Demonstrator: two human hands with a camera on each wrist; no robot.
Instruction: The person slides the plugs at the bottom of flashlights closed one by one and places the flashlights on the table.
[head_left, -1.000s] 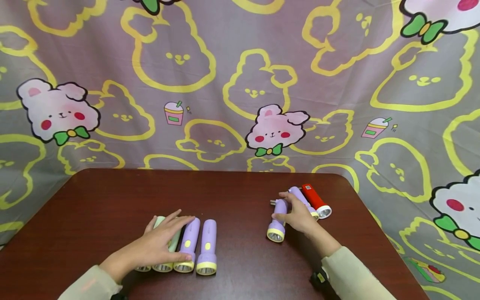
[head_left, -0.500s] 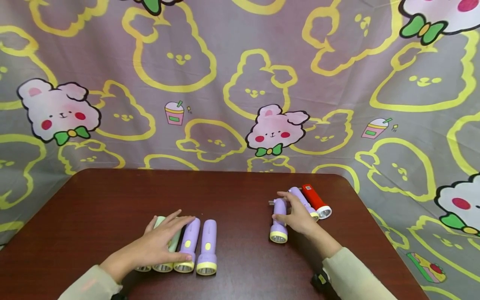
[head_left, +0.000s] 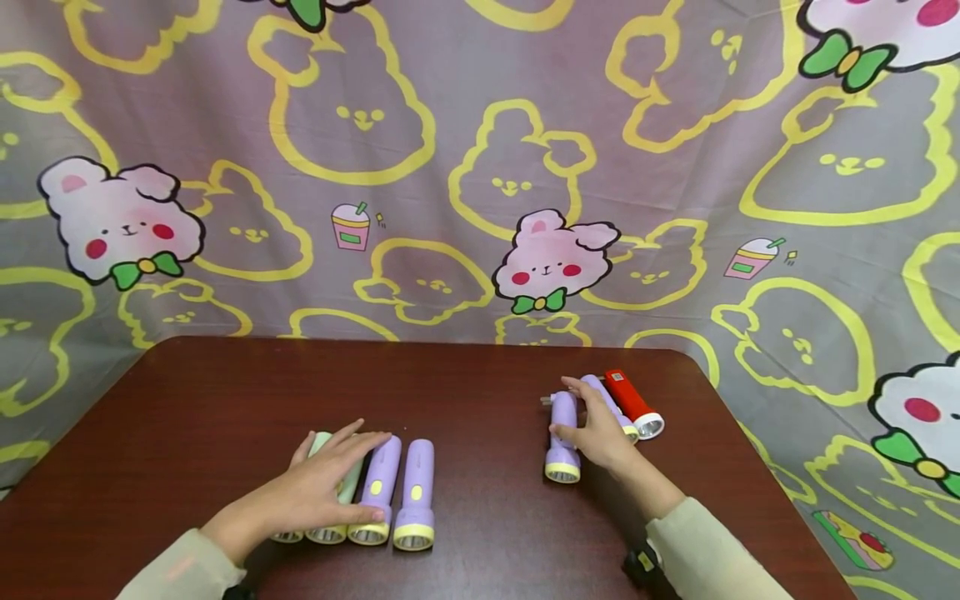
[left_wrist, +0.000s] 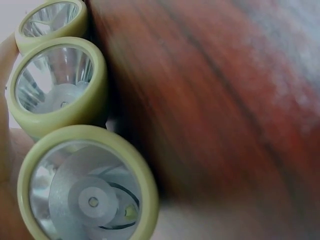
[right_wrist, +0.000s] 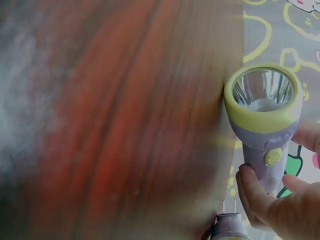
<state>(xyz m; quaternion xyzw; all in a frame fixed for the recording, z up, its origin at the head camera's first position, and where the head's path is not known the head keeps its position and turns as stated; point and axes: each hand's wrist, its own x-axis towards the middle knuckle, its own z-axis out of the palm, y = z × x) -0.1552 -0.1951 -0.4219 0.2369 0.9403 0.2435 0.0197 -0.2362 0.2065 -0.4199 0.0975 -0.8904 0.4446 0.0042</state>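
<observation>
The right hand pinches a purple torch between thumb and fingers at the table's right, beside a second purple torch and a red torch. The left hand, fingers loosely spread, lies over a row including a green torch and third purple torch.

From the middle of the table, a row of four flashlights was toward eight o'clock, a trio of flashlights toward two.
</observation>
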